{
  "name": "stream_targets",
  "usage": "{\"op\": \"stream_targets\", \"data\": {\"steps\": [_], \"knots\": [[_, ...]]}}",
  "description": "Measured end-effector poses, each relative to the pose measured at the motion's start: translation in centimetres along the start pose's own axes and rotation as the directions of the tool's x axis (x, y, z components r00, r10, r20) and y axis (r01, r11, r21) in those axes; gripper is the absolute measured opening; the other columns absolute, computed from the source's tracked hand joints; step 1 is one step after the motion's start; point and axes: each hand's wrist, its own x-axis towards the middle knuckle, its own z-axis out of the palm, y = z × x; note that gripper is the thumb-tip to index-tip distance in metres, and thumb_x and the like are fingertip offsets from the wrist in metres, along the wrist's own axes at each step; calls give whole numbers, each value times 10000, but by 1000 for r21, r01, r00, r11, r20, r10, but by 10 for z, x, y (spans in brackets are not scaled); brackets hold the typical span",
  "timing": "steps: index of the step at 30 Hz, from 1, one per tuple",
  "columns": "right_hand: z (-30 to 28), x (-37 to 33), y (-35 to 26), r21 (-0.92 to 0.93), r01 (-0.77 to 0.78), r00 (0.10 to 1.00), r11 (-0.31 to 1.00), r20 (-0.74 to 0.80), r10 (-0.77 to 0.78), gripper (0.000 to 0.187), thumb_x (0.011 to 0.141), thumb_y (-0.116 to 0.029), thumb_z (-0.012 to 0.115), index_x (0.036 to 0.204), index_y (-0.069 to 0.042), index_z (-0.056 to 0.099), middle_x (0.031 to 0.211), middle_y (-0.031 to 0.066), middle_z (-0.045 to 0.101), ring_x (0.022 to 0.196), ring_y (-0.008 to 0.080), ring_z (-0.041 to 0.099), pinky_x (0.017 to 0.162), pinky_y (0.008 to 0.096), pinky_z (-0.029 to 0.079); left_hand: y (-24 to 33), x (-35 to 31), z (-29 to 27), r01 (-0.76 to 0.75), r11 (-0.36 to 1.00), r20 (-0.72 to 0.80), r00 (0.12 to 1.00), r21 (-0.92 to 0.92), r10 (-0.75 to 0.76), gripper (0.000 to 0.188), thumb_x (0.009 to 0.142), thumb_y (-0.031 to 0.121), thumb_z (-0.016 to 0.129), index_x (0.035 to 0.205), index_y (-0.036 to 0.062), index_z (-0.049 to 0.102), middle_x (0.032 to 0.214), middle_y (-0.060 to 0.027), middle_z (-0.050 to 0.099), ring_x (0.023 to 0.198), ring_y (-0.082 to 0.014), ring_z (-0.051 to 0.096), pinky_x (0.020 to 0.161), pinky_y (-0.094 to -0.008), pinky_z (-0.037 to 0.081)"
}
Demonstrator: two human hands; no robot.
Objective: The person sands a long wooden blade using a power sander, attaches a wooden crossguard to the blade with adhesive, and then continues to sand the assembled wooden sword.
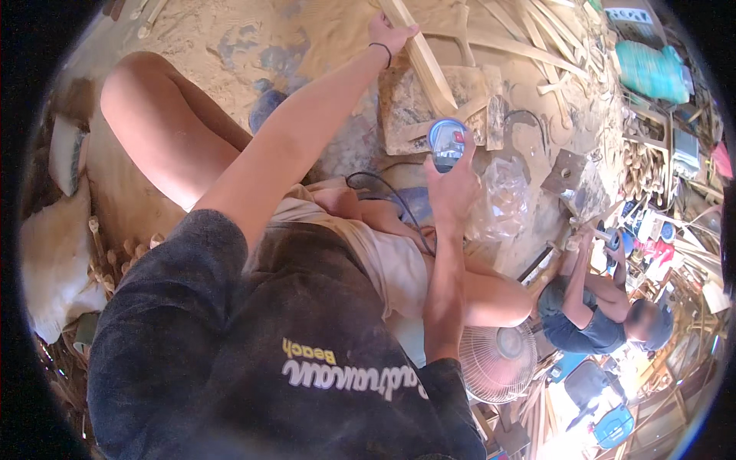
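Wood strip (428, 67), top cut off, left fingers (409, 32) gripping it, right fingers (469, 146) around power tool (446, 144), underside hidden

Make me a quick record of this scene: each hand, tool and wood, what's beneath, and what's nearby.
Left hand: grips a pale wooden piece
Right hand: holds a blue power tool
Tool and wood: close together; contact unclear
Beneath the wood: worn board
Toward the right: clear plastic bag, caged fan, co-worker
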Motion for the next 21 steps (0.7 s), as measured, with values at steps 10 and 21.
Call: {"op": "stream_targets", "data": {"steps": [10,21], "knots": [[7,3,2,-3,119,991,993,-55,-119,814,879,-323,847,1570,-139,458,1197,230,766,1040,441,760,890,545,595,1,0,-1,-3,998,-15,1000,-59,2,621,776,46,958,1273,-29,593,1244,-151,764,1107,-243,760,979,-389,619],[6,3,-6,-46,62,998,997,-10,-63,838,873,-300,865,1580,-151,441,1153,264,770,990,461,771,864,551,602,5,-13,-5,88,995,-13,996,43,-87,912,845,139,933,1590,3,424,1495,-210,635,1342,-327,647,1119,-436,563]]}}
